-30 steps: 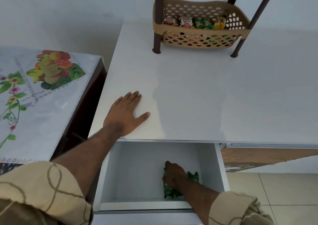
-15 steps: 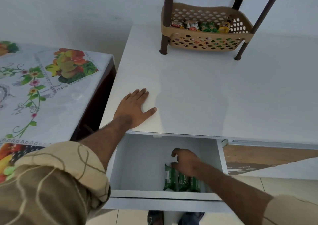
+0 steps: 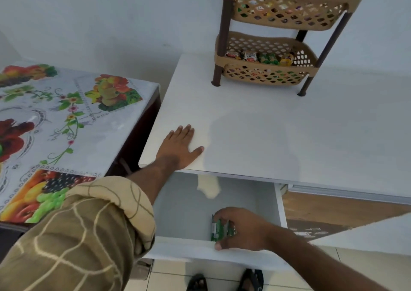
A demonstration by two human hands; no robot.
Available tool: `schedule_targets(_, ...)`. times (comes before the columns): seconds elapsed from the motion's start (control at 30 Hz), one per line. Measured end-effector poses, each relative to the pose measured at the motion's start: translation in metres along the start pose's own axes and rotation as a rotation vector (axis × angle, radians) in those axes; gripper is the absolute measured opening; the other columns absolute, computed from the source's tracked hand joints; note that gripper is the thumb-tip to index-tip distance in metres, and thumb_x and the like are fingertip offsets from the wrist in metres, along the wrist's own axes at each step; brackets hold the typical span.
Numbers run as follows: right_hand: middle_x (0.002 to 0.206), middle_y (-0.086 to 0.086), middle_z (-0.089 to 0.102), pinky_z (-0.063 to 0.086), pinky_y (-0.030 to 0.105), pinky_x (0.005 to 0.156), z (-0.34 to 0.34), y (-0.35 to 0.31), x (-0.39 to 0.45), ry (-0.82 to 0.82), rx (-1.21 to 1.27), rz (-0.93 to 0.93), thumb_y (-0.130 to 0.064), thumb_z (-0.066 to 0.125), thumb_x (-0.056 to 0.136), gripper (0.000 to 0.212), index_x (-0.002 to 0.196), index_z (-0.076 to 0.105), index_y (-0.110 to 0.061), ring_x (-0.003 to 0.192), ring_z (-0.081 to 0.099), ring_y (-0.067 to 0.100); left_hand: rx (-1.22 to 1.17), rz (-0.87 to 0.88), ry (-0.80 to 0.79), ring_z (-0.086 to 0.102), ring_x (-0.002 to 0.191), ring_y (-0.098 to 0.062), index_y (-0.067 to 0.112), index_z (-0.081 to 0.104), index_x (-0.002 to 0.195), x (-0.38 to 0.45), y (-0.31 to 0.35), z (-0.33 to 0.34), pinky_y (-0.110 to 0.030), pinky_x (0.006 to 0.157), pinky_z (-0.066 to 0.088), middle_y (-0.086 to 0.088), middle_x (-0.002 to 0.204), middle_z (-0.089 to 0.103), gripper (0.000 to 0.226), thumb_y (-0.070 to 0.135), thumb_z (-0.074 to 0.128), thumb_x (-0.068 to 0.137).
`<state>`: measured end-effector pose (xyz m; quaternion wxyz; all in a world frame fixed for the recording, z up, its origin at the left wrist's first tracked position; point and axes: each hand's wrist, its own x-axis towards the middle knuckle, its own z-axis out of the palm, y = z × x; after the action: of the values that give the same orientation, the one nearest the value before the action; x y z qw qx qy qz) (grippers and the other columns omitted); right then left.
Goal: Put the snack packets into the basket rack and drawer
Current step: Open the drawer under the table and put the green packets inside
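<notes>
The white drawer (image 3: 189, 249) under the counter is pulled out. Green snack packets (image 3: 218, 229) lie side by side against its front right corner. My right hand (image 3: 244, 230) reaches down into the drawer and curls over them, fingers on their far edge and thumb at the drawer's front wall. My left hand (image 3: 180, 148) lies flat, fingers spread, on the white counter (image 3: 289, 135) just above the drawer. The tan basket rack (image 3: 266, 78) stands at the back of the counter, with several snack packets (image 3: 258, 57) in its lower basket and more in its upper basket (image 3: 289, 21).
A table with a fruit-print cloth (image 3: 66, 123) stands close on the left, with a dark gap between it and the counter. A white panel (image 3: 367, 230) juts out to the right of the drawer. My sandalled feet (image 3: 251, 279) are on the tiled floor below.
My right hand lifted off the green packets half a second ago and has come back down over them near the drawer's front. The view has pulled back. My left hand has stayed put.
</notes>
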<state>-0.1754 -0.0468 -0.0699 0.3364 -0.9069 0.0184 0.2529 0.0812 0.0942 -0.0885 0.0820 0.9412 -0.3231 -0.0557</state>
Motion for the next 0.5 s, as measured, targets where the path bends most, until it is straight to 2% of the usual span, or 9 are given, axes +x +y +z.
schedule_targets(0.1,0.127,-0.012,0.054,0.046,0.032,0.096,0.007,-0.004,-0.002,-0.072,0.003,-0.003,-0.067,0.074,0.063,0.077,0.130,0.048,-0.041,0.109,0.053,0.010,0.006,-0.006,0.001,-0.002,0.151,-0.013,0.021,0.007,0.157,-0.008,0.002,0.000,-0.036,0.122,0.000,0.005,0.165,-0.001,0.084,0.070,0.021,0.091)
schedule_targets(0.27,0.145,-0.009,0.043,0.036,0.035,0.105,0.022,-0.010,-0.002,-0.170,-0.148,-0.069,-0.065,0.076,0.063,0.090,0.139,0.035,-0.042,0.126,0.044,0.015,0.023,-0.011,0.009,-0.002,0.151,-0.014,0.019,0.007,0.157,-0.019,0.004,0.004,-0.036,0.123,0.000,0.004,0.165,-0.001,0.084,0.069,0.021,0.092)
schedule_targets(0.4,0.134,0.003,0.049,0.035,0.041,0.098,0.033,-0.013,0.003,-0.041,-0.437,-0.185,-0.048,0.076,0.068,0.090,0.145,0.033,-0.027,0.118,0.046,0.025,0.018,-0.012,0.011,-0.004,0.151,-0.014,0.019,0.006,0.157,-0.024,0.004,0.005,-0.036,0.122,-0.001,0.004,0.165,-0.002,0.085,0.070,0.020,0.092)
schedule_targets(0.5,0.130,0.001,0.047,0.034,0.043,0.097,0.030,-0.013,0.003,0.111,-0.558,-0.243,-0.055,0.071,0.061,0.097,0.144,0.029,-0.026,0.115,0.041,0.023,0.015,-0.006,0.016,-0.004,0.151,-0.015,0.018,0.006,0.157,-0.026,0.004,0.006,-0.036,0.122,-0.002,0.003,0.165,-0.002,0.085,0.071,0.019,0.091)
